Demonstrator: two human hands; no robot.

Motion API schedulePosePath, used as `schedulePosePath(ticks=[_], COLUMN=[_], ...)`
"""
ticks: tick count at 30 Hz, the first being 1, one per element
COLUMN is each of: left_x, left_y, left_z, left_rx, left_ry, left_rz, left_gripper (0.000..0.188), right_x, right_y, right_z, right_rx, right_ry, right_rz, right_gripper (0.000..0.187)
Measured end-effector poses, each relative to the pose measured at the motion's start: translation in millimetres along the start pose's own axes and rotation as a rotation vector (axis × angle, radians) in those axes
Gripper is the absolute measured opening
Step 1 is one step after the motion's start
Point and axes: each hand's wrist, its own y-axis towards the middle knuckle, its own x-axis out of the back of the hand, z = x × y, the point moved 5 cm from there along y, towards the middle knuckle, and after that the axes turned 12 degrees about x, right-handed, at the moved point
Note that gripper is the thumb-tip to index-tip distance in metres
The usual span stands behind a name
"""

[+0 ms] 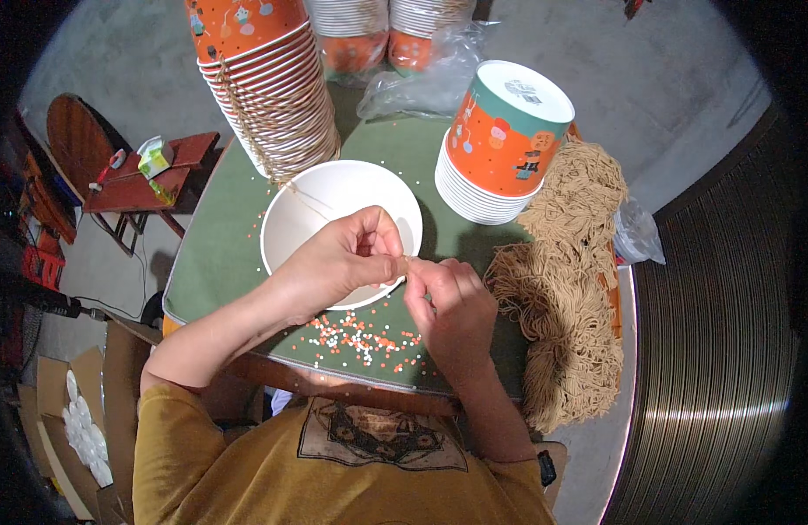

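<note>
A white-lined paper bucket [286,236] lies with its open mouth facing me on the green-covered table. A thin tan cord [309,201] runs from its far rim into the mouth. Over the near right rim, my left hand [351,258] and my right hand [448,297] meet, thumbs and forefingers pinched together. A small bit of tan cord shows between their fingertips; most of it is hidden by the fingers. Both hands are closed. Behind the bucket stands a tall nested stack of orange paper buckets [268,96] with cord handles hanging along its side.
A shorter upside-down bucket stack [505,131] stands at right. Beside it lies a large heap of tan cords [570,324]. Orange and white punched dots [360,339] litter the near table. Plastic-wrapped stacks [351,44] stand behind; a cardboard box [58,411] sits at lower left.
</note>
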Motion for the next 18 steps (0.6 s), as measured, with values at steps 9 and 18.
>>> schedulePosePath(ticks=[9,18], left_x=[-9.1,-12.3], left_y=[-9.1,-20.6], left_z=[-4.9,-14.4], left_rx=[-0.185,-0.259], left_ry=[0.379,0.641], left_rz=[-0.104,-0.228], left_gripper=[0.016,0.014], right_x=[-8.0,-8.1], right_y=[-7.1,-16.8], right_z=[-9.1,-11.1], right_rx=[-0.24,-0.402], right_ry=[0.26,0.419], right_rz=[-0.053,-0.079], right_gripper=[0.02,0.013])
